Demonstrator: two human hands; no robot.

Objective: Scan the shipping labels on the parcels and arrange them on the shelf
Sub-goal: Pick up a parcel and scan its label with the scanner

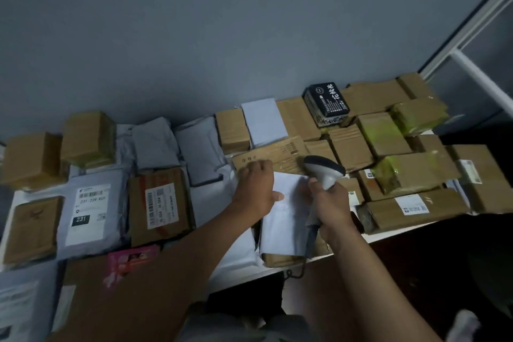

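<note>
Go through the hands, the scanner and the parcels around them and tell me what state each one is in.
left hand: gripping white mailer
right hand: gripping scanner
scanner: held, head above mailer
white mailer: held, blank side up
grey mailer: flat, label up
taped carton: flat, label up

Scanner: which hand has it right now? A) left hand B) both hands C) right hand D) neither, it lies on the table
C: the right hand grips the scanner by its handle, head up, while the left hand holds the white parcel beside it.
</note>
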